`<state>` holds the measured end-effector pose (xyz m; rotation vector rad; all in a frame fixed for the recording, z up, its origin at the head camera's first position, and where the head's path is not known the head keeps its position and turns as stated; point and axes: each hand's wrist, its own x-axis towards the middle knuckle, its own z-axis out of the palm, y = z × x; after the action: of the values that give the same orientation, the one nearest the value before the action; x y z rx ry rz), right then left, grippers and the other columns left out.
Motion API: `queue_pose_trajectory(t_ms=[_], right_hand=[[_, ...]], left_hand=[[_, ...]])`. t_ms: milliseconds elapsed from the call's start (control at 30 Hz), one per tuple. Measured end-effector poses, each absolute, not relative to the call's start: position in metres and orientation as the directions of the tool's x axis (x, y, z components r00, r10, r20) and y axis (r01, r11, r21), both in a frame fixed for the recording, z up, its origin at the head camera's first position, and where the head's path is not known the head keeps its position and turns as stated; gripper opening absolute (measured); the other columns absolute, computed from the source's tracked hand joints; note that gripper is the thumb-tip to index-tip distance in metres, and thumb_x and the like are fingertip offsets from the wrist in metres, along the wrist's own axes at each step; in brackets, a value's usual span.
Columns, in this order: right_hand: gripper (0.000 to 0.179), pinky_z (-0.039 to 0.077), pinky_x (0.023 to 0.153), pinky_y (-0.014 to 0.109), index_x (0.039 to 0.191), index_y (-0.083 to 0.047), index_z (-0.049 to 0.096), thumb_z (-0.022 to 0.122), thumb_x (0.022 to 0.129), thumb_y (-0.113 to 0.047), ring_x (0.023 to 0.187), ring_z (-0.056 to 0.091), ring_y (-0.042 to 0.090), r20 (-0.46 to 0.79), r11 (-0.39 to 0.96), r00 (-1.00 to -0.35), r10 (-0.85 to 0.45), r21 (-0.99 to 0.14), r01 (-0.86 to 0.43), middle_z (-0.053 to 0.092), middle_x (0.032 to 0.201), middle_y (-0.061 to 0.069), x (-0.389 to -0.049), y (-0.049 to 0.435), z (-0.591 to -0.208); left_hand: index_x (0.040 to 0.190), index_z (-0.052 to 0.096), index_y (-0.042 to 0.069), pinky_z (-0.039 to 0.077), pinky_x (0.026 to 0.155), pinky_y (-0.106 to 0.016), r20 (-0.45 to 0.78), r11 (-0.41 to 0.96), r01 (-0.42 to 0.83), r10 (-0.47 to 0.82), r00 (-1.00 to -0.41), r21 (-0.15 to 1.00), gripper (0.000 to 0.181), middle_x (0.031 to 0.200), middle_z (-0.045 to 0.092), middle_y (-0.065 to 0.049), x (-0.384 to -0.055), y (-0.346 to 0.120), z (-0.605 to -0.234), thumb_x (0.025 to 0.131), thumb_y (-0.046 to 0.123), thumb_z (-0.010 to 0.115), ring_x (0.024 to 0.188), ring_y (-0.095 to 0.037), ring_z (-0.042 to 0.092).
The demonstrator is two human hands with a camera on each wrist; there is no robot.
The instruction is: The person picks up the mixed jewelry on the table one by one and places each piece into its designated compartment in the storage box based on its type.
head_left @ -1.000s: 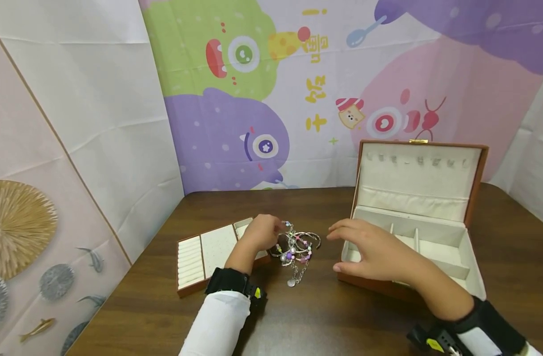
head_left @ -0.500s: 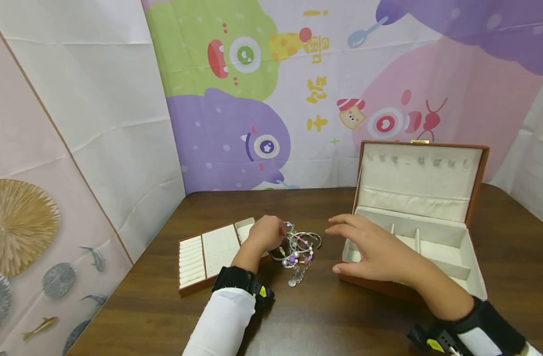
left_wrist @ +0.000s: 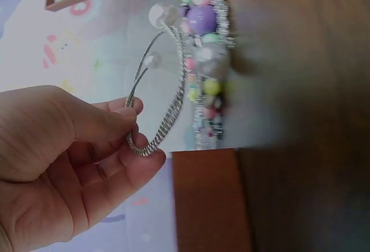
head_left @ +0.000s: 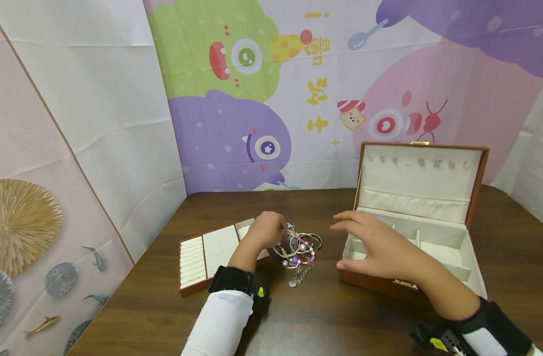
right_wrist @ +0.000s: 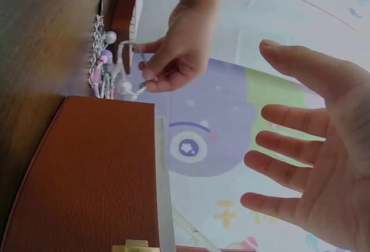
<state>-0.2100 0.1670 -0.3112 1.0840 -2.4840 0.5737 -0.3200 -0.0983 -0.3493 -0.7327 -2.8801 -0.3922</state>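
Note:
My left hand (head_left: 266, 231) is over the left side of a small pile of jewelry. It pinches a silver twisted-wire cuff bracelet (left_wrist: 173, 110) with a pearl at each end, thumb against fingers. Beyond that cuff, beaded bracelets with a purple bead (left_wrist: 202, 18), pastel beads and silver chain lie tangled on the table. Silver bangles (head_left: 314, 240) stick out at the pile's right. My right hand (head_left: 380, 244), fingers spread and holding nothing, hovers over the near left part of an open brown jewelry box (head_left: 373, 287).
A brown-edged tray (head_left: 219, 249) with cream ring rolls lies left of the pile, partly behind my left forearm. The box's cream lid (head_left: 415, 183) stands raised, with small hooks along its top. A cartoon-printed cloth (head_left: 324, 163) hangs behind the table.
My left hand has lifted slightly, and a silver loop shows more plainly beside its fingers. Beads in the pile have shifted a little. My right hand has drifted slightly right.

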Motion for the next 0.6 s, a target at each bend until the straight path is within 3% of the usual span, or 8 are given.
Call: queue_pose_trajectory(t_ms=[300,600], right_hand=[[0.057,0.042,0.101,0.050,0.122,-0.005,0.063,0.083,0.075,-0.033,0.122,0.050,0.030,0.505,0.627,-0.632,-0.587,-0.210,-0.750,0.054,0.132,0.009,-0.209,0.169,-0.308],[0.045,0.043,0.097,0.055,0.113,0.000,0.064,0.082,0.077,-0.020,0.115,0.054,0.036,0.629,0.651,-0.609,-0.483,-0.207,-0.730,0.058,0.123,0.016,-0.211,0.166,-0.307]], left_hand=[[0.088,0.074,0.006,0.052,0.074,-0.034,0.342,0.796,0.551,0.459,-0.820,0.251,0.012,0.086,0.065,-0.005,-0.306,-0.095,-0.327,0.084,-0.002,0.067,0.083,-0.020,0.061],[0.094,0.073,0.006,0.049,0.072,-0.030,0.514,0.746,0.581,0.377,-0.770,0.324,0.009,0.084,0.063,-0.002,-0.277,-0.075,-0.303,0.090,0.003,0.066,0.078,-0.017,0.057]])
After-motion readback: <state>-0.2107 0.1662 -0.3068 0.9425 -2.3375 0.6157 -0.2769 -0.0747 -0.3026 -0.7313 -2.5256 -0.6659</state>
